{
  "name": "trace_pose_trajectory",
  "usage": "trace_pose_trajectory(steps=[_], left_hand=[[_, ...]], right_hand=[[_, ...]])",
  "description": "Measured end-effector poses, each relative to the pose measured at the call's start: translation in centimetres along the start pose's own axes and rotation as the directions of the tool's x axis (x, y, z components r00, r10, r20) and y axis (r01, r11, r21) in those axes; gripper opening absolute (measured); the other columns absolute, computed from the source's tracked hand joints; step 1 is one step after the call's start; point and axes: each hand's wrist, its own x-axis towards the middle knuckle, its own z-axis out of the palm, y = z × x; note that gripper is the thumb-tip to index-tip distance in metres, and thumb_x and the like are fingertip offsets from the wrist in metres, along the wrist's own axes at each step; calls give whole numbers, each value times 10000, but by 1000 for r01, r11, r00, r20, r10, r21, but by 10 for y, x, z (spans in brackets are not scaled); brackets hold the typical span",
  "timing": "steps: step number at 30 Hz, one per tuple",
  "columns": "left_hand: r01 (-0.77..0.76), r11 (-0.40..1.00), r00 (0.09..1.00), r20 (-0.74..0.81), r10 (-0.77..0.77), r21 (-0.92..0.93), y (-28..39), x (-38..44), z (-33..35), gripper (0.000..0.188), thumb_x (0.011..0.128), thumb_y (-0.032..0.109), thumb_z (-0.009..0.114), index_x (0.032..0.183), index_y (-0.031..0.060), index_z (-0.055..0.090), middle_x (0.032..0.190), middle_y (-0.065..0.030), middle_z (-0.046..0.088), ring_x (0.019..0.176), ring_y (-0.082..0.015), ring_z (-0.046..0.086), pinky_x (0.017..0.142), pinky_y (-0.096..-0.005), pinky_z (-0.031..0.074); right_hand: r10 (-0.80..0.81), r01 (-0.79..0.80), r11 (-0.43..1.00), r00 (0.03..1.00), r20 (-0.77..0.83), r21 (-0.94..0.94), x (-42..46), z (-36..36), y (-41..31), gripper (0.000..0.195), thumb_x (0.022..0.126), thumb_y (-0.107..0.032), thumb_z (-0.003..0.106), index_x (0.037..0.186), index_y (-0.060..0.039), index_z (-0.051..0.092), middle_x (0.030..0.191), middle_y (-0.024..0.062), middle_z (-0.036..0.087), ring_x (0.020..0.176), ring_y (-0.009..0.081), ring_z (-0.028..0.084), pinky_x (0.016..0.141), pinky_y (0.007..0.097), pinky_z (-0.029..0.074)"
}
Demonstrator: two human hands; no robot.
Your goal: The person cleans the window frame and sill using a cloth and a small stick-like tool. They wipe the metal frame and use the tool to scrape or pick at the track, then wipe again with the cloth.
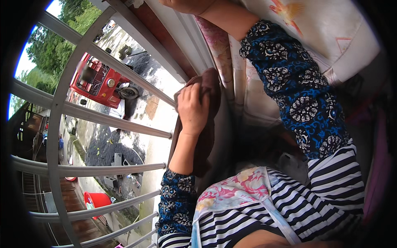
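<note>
My left hand (193, 107) presses on a dark brown cloth (211, 79) at the window sill, with its fingers curled over the bunched part. The rest of the cloth hangs down along the inner side, beside my forearm. Across the top of the view stretches my right arm, and my right hand (181, 4) is cut off by the upper edge, near the white window frame (186, 34). Its fingers are out of sight, so what it touches cannot be seen. Patterned blue and black sleeve covers are on both arms.
Metal window bars (118, 121) run close along my left side. A floral curtain (217, 46) hangs at the upper right, beside a pale cloth with a bird design (287, 14). Outside are a red three-wheeled vehicle (107, 96), a red bucket (98, 200) and concrete blocks (118, 159).
</note>
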Motion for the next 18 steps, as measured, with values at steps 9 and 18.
trace_pose_trajectory(steps=[9, 18], left_hand=[[-65, 993, 830, 558, 1, 96, 18, 16, 41, 694, 836, 197, 728, 1396, -83, 429, 1161, -211, 647, 1173, -333, 567, 1001, -460, 393], [-113, 993, 869, 486, 86, 27, 8, 22, 48, 432, 733, 102, 675, 1126, -14, 534, 961, -129, 683, 1038, -302, 616, 858, -441, 446]], right_hand=[[-6, 6, 1000, 1000, -13, -20, -2, -1, 1, 206, 821, -53, 665, 1019, -92, 705, 1052, 104, 730, 1113, 307, 635, 980, 449, 436], [-102, 101, 994, 994, -27, -30, -2, 5, 18, 194, 830, -22, 637, 1015, -65, 678, 1006, 135, 713, 1045, 354, 626, 925, 463, 479]])
